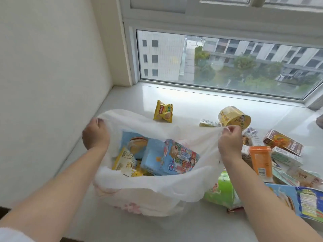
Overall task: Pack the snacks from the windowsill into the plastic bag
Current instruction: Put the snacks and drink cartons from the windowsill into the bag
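A white plastic bag (145,193) stands open on the pale windowsill (192,100). My left hand (95,133) grips its left rim, and my right hand (229,139) pinches its right rim, stretching the mouth wide. Inside lie several packs, among them a light blue cartoon pack (176,157) and a blue bun pack (135,144). Loose on the sill are a small yellow snack packet (163,111), a yellow noodle cup (233,117) on its side, and a small carton (208,123).
To the right of the bag lie an orange box (260,162), a brown box (283,144), a green pack (221,191), a blue pack (300,201) and several cartons. A white wall (52,75) closes the left side; the window (227,63) stands behind.
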`<state>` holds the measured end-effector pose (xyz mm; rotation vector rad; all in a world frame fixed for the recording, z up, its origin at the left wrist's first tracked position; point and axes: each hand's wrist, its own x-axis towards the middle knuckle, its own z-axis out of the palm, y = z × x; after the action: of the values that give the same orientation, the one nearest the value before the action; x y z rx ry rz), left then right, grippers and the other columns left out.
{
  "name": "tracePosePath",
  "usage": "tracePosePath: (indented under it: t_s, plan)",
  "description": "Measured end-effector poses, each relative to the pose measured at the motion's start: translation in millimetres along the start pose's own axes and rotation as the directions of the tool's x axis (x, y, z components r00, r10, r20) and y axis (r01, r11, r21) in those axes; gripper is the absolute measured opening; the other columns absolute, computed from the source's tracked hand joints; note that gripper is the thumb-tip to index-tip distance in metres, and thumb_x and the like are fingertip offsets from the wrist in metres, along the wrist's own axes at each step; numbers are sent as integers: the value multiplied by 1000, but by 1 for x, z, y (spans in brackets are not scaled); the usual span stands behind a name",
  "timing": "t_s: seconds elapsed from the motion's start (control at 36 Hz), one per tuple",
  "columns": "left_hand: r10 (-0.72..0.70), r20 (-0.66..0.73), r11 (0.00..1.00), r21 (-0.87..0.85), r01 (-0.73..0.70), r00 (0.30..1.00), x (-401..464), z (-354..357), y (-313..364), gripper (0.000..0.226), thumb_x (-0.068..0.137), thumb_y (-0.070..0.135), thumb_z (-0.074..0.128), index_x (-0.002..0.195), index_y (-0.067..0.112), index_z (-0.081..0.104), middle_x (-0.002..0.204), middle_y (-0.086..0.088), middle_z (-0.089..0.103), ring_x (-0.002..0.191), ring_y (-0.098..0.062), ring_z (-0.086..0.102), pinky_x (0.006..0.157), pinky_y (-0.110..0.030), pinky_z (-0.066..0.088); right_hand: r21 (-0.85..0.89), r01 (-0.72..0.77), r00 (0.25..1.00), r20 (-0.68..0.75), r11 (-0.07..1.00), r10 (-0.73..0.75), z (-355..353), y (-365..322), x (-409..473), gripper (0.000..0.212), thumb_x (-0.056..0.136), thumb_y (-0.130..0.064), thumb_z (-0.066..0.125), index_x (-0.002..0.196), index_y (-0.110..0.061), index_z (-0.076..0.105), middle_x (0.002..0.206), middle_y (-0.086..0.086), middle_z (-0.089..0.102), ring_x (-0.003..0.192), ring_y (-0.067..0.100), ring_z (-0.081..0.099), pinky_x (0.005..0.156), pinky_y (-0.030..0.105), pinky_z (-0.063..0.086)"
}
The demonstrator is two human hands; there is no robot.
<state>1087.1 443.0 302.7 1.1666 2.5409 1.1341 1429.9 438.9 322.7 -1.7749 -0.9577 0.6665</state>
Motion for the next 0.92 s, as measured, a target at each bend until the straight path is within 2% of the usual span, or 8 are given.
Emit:
tracePosePath:
  t_s: [0.17,0.28,0.39,0.56,0.64,0.69,0.78,0.92]
  plan:
    - [36,-133,989,-140,-54,991,8,-21,14,35,98,21,40,85,-7,56,95,-35,60,89,-47,55,72,-43,39,-9,89,990,-112,996,-90,-21,-20,13,19,98,-13,37,111,-4,47,98,8,49,89,23,45,74,31,32]
    - [-28,99,999,22,26,995,4,-10,3,38,98,29,38,85,0,59,100,-29,62,90,-40,55,72,-39,40,-289,95,984,171,953,-47,-24,-3,19,13,95,-18,45,100,-9,52,94,7,52,88,23,45,72,31,32]
    - [-245,394,948,290,133,886,2,1,-19,51,96,41,42,115,-3,60,119,-27,58,106,-40,56,75,-33,39,-536,63,930,337,842,145,-28,34,21,27,91,-23,52,70,-7,59,77,9,57,79,26,50,63,32,37]
    - [-314,602,868,495,-35,734,17,-7,-33,55,90,46,51,127,6,57,133,-16,54,120,-32,52,94,-34,42,-766,-34,799,365,642,478,-42,61,29,35,87,-29,61,113,-5,62,121,13,61,109,27,58,76,27,42]
    - [-142,400,863,499,-85,905,18,-3,-27,44,84,30,56,125,13,52,126,-14,52,114,-33,53,88,-39,44,-808,22,849,326,589,416,-44,62,38,37,87,-33,53,111,-7,64,117,11,64,105,26,59,81,28,43]
    - [147,326,797,519,-307,934,9,7,-19,50,84,18,55,132,19,43,131,-11,41,118,-32,43,91,-42,41,-806,94,876,346,585,336,-39,61,42,32,87,-33,49,105,-11,65,112,9,65,100,26,59,79,30,46]
    - [546,469,505,477,-719,694,-13,40,-8,78,69,17,71,138,30,36,139,-5,31,125,-29,29,99,-48,29,-772,205,875,420,602,240,-21,55,41,26,88,-32,50,108,-18,60,114,5,62,100,24,56,80,33,45]
    - [514,659,324,443,-836,549,-36,93,15,85,84,27,60,149,42,8,153,-1,-9,139,-29,-9,108,-61,-5,-703,374,828,547,605,123,12,63,34,49,88,-32,52,135,-20,44,138,7,46,129,26,40,101,38,37]
